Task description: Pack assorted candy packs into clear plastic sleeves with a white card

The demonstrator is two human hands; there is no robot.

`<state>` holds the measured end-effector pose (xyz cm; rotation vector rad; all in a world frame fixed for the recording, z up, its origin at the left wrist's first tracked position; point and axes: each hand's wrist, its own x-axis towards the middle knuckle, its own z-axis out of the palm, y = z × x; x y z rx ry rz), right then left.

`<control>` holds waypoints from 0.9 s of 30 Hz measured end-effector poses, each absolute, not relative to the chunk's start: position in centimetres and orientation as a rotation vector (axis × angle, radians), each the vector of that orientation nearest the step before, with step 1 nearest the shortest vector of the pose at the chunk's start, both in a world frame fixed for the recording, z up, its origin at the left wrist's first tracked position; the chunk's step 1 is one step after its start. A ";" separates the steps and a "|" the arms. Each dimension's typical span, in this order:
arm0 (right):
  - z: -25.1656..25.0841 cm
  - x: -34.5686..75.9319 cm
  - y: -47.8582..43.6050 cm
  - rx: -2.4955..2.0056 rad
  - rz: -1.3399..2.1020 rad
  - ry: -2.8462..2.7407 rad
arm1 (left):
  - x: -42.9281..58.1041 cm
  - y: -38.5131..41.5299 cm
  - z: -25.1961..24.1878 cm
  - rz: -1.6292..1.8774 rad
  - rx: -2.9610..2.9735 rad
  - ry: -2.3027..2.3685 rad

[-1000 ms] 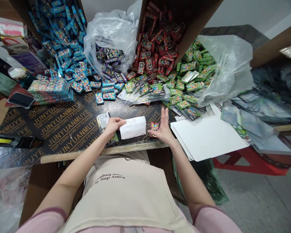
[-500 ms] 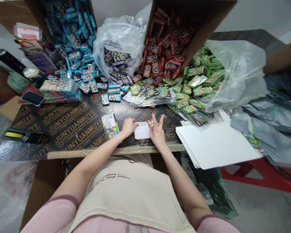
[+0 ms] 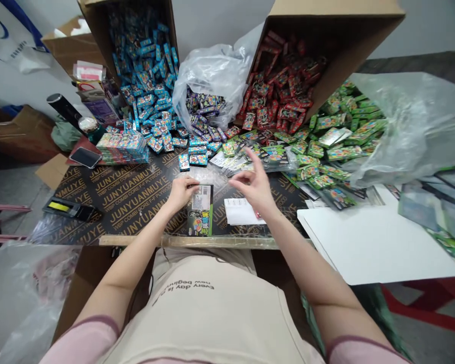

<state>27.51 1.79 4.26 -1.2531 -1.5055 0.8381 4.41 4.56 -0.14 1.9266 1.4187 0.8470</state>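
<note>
My left hand point(image 3: 184, 193) is closed in a pinch at the upper left edge of a flat black-and-green printed packet point(image 3: 200, 218), which lies on the dark plywood table. My right hand point(image 3: 256, 189) hovers over a small stack of white paper slips point(image 3: 238, 215). Its index finger points up and away, while thumb and another finger come together; whatever is between them is too small to make out. Clear plastic film point(image 3: 209, 177) shows between the two hands, above the packet. A bit of red sticks out beside the slips, partly under my right wrist.
Blue candy boxes point(image 3: 161, 101), purple ones in a clear bag point(image 3: 212, 71), red boxes point(image 3: 280, 96) and green boxes point(image 3: 337, 121) are heaped along the back. White sheets point(image 3: 379, 242) lie right. A tape dispenser point(image 3: 69, 208), phone point(image 3: 85, 157) and stacked packs point(image 3: 123, 146) stand left.
My left hand has gone from the white slips to the printed packet. My right hand has lifted off the slips, its thumb and a finger drawing together. The head view has shifted.
</note>
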 end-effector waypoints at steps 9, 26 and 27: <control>5.2 22.8 4.4 -1.020 1.675 -1.434 | 4.5 2.0 1.8 1.136 1.891 1.231; 0.3 20.4 4.8 -1.332 1.341 -1.045 | 6.2 1.4 2.0 1.123 1.979 1.391; -0.1 20.6 5.0 -1.355 1.360 -0.995 | 6.0 1.6 2.3 1.059 2.032 1.364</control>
